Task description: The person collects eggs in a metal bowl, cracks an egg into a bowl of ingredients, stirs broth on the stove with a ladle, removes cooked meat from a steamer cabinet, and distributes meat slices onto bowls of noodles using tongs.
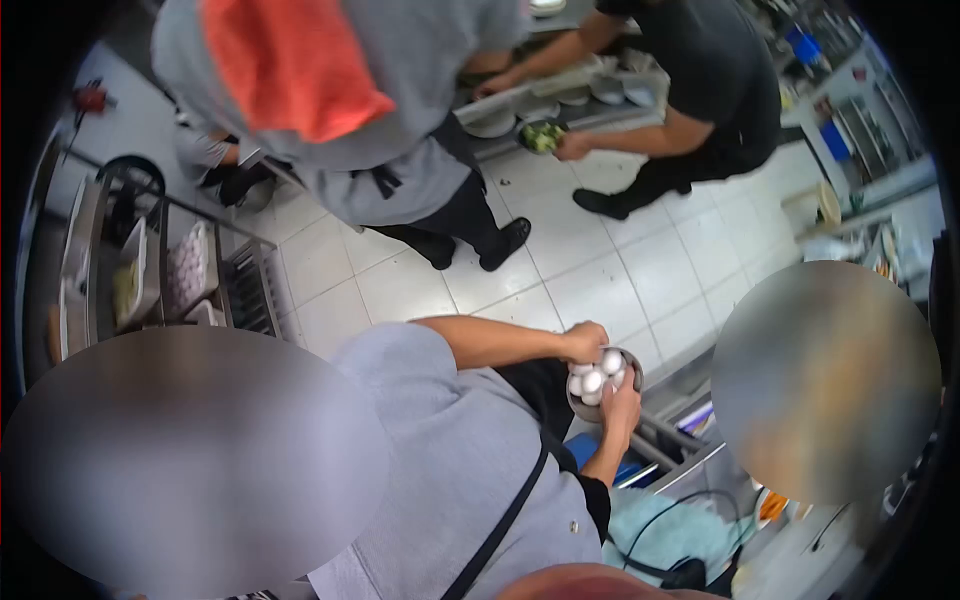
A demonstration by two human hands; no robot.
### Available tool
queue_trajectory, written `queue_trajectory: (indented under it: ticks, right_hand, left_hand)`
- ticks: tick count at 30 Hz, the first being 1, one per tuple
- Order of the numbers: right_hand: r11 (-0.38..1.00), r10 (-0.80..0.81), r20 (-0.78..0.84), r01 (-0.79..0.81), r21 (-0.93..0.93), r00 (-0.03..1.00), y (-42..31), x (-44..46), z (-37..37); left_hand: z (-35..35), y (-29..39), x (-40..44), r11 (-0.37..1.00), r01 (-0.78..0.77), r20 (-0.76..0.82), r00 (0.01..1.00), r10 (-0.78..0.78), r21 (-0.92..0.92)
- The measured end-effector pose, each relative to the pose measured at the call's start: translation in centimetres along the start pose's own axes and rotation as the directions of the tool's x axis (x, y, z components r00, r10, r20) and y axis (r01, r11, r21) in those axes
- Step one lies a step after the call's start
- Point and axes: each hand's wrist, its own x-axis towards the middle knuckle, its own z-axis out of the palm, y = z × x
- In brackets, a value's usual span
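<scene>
A round metal bowl [582,410] holds several white eggs [592,381] just in front of my dark apron. My left hand [585,342] comes in from the left, its curled fingers closed at the bowl's upper rim. On the lower right side, my right hand [621,405] grips the bowl, with the thumb reaching over the rim beside the eggs. Both forearms are bare. The undersides of the bowl and some fingertips are hidden.
A co-worker in grey [400,200] stands ahead on the tiled floor [590,270]. Another in black [720,80] holds a pan of green food [543,137]. Shelves with tubs [187,265] stand left; a teal cloth [665,525] and black cable lie lower right. Two areas are blurred.
</scene>
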Motion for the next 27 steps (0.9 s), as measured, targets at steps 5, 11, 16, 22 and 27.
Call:
queue_trajectory:
  ticks: [5,11,16,22,27]
  right_hand:
    - [0.967,-0.195,0.027,0.197,-0.161,0.980,-4.3,-2.3,-1.9]
    - [0.887,-0.317,0.253,0.380,-0.261,0.914,-13.2,-8.3,2.5]
    - [0.844,-0.325,0.302,0.419,-0.334,0.896,-20.9,-13.4,8.9]
    - [0.892,-0.217,0.256,0.298,-0.339,0.942,-33.3,-17.8,18.6]
    - [0.960,-0.133,0.201,0.176,-0.219,0.971,-43.0,-23.9,21.7]
  left_hand:
    - [-4.3,1.9,-8.0,0.999,0.036,-0.061,0.998,-0.035,0.016]
    - [-8.1,-7.7,-16.9,0.999,0.008,-0.254,0.967,0.002,0.039]
    - [-14.0,-13.8,-24.8,0.962,0.255,-0.062,0.963,-0.261,-0.097]
    - [-24.0,-22.3,-32.4,0.975,0.198,-0.098,0.973,-0.208,-0.102]
    - [-31.2,-27.3,-36.9,0.978,0.211,0.013,0.978,-0.211,0.002]
